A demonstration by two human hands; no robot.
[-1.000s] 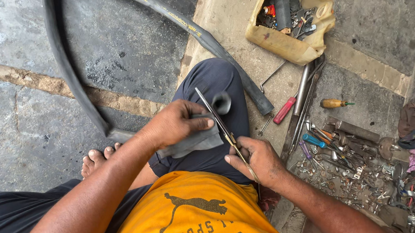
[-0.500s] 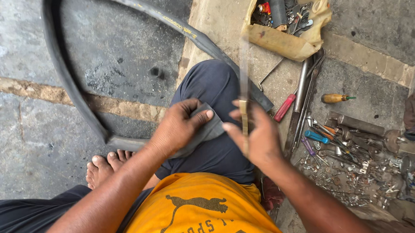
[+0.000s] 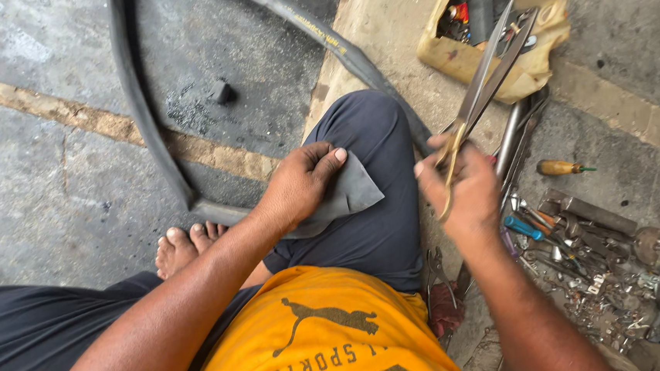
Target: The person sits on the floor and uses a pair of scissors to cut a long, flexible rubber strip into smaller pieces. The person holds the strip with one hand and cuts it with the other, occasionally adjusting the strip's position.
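Note:
My left hand [image 3: 299, 188] presses a grey rubber patch [image 3: 350, 192] against my raised knee in dark trousers [image 3: 369, 136]. My right hand [image 3: 462, 188] grips the handles of large metal scissors [image 3: 488, 70], whose slightly parted blades point up and to the right, away from the patch. The hand is blurred. A black inner tube [image 3: 148, 136] loops across the concrete floor behind my knee and runs under it toward the right.
A torn cardboard box [image 3: 528, 79] of tools sits at the upper right. Long metal rods [image 3: 509, 138], a wooden-handled screwdriver [image 3: 561, 167], a blue-handled tool [image 3: 520, 226] and scattered scrap lie at right. A small black block [image 3: 223, 92] rests on the floor; my bare foot [image 3: 183, 246] is at left.
My right hand has lifted the scissors off the patch and swung them up and right. The left hand stays on the patch at my knee.

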